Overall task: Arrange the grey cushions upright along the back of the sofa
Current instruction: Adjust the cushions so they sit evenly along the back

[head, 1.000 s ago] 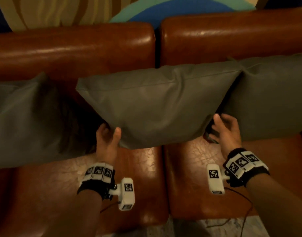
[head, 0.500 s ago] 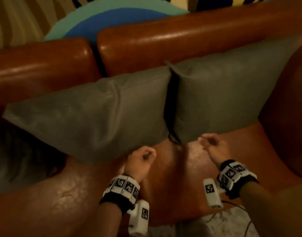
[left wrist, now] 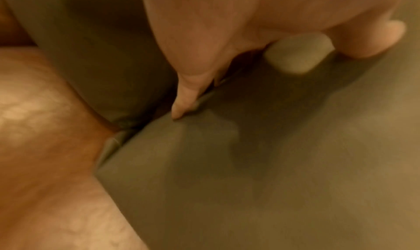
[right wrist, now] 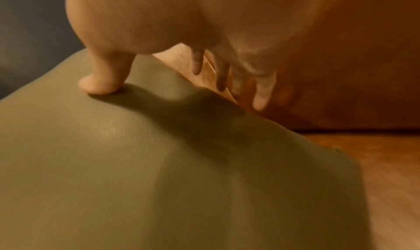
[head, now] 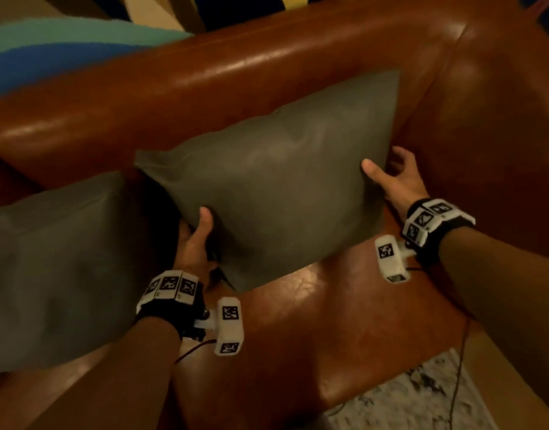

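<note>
A grey cushion [head: 282, 187] leans, tilted, against the brown leather sofa back [head: 204, 76] near the right armrest. My left hand [head: 197, 243] grips its lower left edge, thumb on the front and fingers [left wrist: 181, 101] tucked behind the seam. My right hand [head: 391, 175] holds its right edge, with the thumb [right wrist: 102, 81] pressed on the front and the fingers [right wrist: 261, 95] down behind it, next to the armrest. A second grey cushion [head: 59, 268] stands to the left, close beside the first; it also shows in the left wrist view [left wrist: 102, 56].
The sofa's right armrest [head: 499, 135] rises close to the held cushion. Bare seat leather [head: 329, 321] lies in front of it. A pale speckled rug [head: 422, 398] shows at the bottom right, crossed by a thin cable [head: 456, 383]. A blue and teal shape [head: 49, 48] is behind the sofa.
The view has swung right. Both hands left the middle cushion, hung empty in front, and now hold the right cushion by its two side edges.
</note>
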Motion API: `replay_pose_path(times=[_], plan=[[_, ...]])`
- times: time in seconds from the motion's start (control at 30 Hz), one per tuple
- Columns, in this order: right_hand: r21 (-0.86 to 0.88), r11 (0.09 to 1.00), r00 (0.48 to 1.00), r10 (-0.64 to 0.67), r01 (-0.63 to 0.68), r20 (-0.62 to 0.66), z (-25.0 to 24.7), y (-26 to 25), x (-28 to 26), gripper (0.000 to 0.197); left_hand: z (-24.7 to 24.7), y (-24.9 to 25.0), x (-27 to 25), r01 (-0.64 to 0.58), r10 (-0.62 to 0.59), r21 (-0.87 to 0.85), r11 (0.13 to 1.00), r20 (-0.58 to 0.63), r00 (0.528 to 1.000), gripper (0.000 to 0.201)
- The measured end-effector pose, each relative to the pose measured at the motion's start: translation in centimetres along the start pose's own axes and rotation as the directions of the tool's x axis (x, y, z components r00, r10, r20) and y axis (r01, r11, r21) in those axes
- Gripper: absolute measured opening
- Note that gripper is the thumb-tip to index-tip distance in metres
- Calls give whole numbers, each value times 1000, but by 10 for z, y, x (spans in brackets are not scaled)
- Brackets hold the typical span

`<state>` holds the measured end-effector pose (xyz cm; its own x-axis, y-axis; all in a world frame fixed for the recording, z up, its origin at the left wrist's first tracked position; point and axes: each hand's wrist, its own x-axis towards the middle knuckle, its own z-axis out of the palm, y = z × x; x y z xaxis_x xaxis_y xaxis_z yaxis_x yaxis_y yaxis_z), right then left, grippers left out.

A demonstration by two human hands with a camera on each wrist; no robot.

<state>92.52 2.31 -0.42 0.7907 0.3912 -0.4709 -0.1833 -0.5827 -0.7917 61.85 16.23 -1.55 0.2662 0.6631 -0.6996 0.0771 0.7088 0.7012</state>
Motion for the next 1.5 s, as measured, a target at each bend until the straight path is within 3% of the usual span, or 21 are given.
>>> replay_pose_path(times=[0.13, 0.23, 0.33, 0.53, 0.7, 0.8, 0.9, 1.0, 1.1, 1.17, 1.2, 1.3, 1.4, 1.5], plan=[[190, 981, 994, 3, -25, 113, -11, -11, 12, 74, 39, -5, -2, -54, 70, -135, 989, 118, 991, 97], [299, 954, 1000, -10, 8, 6, -38, -17, 23, 90, 76, -10, -7, -126, 144, -122, 985, 162, 976, 94], [300, 954, 1000, -13, 11, 4, -52, -14, 30, 87, 95, -9, 2, -195, 198, -33, 980, 116, 973, 93], [251, 964, 995, -80, 90, -52, -34, -6, 32, 106, 79, -10, 19, -148, 144, 163, 976, 35, 989, 128], [156, 985, 992, -53, 70, -111, -33, -1, 41, 113, 82, -5, 21, -148, 144, 200, 969, 32, 989, 90], [113, 992, 990, -49, 63, -130, -35, 1, 36, 110, 73, -6, 22, -195, 187, 297, 935, 55, 981, 103], [79, 995, 976, -40, 58, -213, -33, 10, 18, 90, 56, -8, 20, -244, 231, 381, 892, 80, 970, 93], [41, 999, 944, -18, 33, -329, -21, 31, -21, 72, 25, -22, 10, -130, 117, 412, 902, 57, 992, 103], [2, 1000, 933, 12, -13, -360, 11, 53, -76, 53, -18, -44, -9, 1, 32, 466, 885, -63, 998, 67], [-70, 997, 971, -34, 18, -235, 43, 67, -112, 24, -62, -62, -26, 64, -9, 516, 854, -107, 994, 44], [-142, 989, 990, -60, 41, -128, 61, 72, -127, 20, -91, -74, -32, 93, -26, 533, 841, -131, 991, 35], [-150, 989, 985, 15, 11, 173, 121, 84, -166, 28, -174, -89, -55, 235, -98, 576, 783, -259, 961, 10], [-42, 999, 942, 12, 2, 335, 186, 76, -198, 63, -252, -77, -76, 272, -52, 470, 840, -428, 902, 28], [-35, 998, 881, -30, 52, 472, 232, 54, -208, 83, -310, -40, -84, 116, 32, 227, 967, -559, 829, 49]])
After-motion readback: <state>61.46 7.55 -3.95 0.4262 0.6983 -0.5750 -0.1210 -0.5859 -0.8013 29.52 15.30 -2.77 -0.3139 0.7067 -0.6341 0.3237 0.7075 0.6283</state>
